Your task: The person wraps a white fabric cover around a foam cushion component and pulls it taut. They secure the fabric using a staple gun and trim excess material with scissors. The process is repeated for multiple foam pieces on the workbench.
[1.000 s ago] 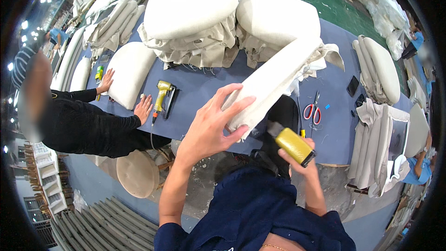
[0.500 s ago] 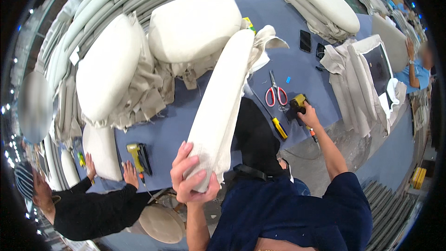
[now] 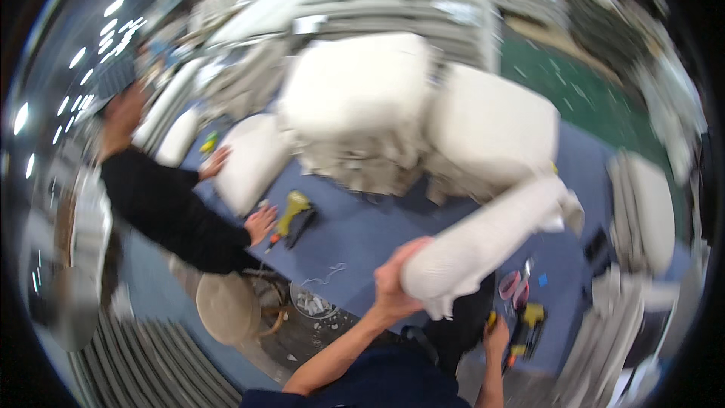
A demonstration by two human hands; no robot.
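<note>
My left hand point(image 3: 398, 281) is closed round the near end of a long padded piece covered in cream fabric point(image 3: 483, 238), which slants away to the right above the table. Low on the right, my right hand point(image 3: 495, 336) is closed on a screwdriver, whose yellow handle point(image 3: 492, 319) shows at the fingers; its shaft cannot be made out. Just right of that hand lies a yellow and black staple gun point(image 3: 531, 323), apart from the fingers. Beyond it are red-handled scissors point(image 3: 515, 287). The picture is blurred by motion.
Cream cushions point(image 3: 355, 91) with loose fabric edges stand across the blue-grey table point(image 3: 355, 238). On the left a co-worker in black point(image 3: 174, 196) has both hands near a padded panel point(image 3: 253, 162) and a second staple gun point(image 3: 293, 215). A stool point(image 3: 226, 308) stands below.
The view has swung left. My right hand has let go of the staple gun and taken hold of the screwdriver. My left hand still holds the padded piece, now tilted further to the right.
</note>
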